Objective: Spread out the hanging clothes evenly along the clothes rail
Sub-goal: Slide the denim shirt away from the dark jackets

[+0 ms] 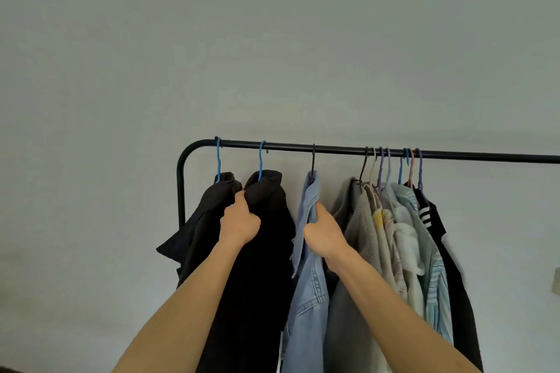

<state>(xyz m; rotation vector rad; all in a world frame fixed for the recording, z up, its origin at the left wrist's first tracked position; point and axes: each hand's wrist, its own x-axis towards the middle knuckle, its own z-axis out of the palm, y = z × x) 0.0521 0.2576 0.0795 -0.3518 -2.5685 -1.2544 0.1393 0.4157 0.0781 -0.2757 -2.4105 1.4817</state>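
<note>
**Rail inspection: three garments spaced, the rest bunched**

The fingers [239, 200] of the left hand [239, 225] are clenching a fold of cloth at the shoulder of the second black jacket [266, 236], just below its collar. The fingers of the right hand [325, 236] are closing round the front edge of the denim shirt [309, 297], near the collar, thumb uppermost. Both hands are gripping cloth, not hangers.

Working outward: the first black jacket [206, 221] is hanging at the left bend of the clothes rail [333, 149] on a blue hanger [218, 160]; the held jacket is on a second blue hanger [261, 160]; the denim shirt is on a dark hanger [313, 160]. These three are standing apart. To the right, the bunched clothes [400, 236] are pressing together, their hooks nearly touching. Beyond them the rail is running bare to the frame edge.

Handling, as judged: all the garments are soft and are yielding under pull, so tugging cloth is likely to tilt a hanger rather than slide it. The denim and the jackets are looking the heavier items; the pale knits and shirts lighter. The thin hooks should be sliding readily on the smooth rail. The sounder hold is at the hook or the hanger neck, steering each piece along the rail.
</note>
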